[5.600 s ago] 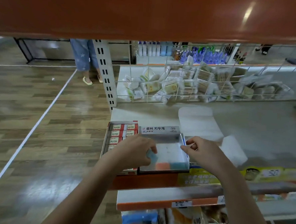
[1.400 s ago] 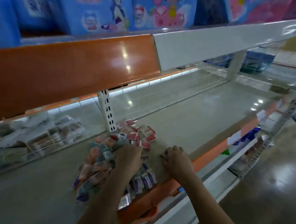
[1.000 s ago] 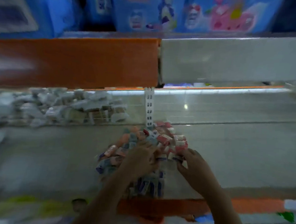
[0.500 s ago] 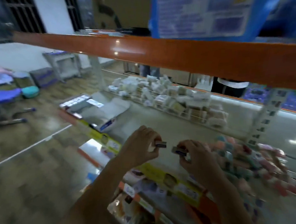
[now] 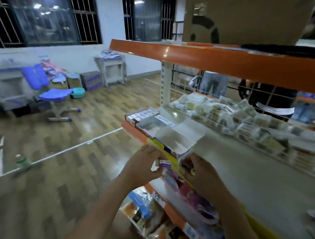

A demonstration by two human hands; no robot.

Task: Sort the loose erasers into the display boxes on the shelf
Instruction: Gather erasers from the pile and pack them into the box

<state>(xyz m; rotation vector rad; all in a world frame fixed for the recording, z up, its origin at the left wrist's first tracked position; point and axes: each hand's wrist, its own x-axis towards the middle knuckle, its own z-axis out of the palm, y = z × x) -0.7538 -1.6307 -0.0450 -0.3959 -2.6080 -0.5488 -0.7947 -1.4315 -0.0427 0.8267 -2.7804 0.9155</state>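
No legible text, brand or number: print on the eraser [image 5: 165,163] held at the shelf [image 5: 242,172] edge, on the display boxes [image 5: 154,120], the price strips [image 5: 190,230] and the far carton [image 5: 92,80] too blurred to read.

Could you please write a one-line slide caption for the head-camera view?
Left hand pinches an eraser beside the right hand, near display boxes on the shelf.
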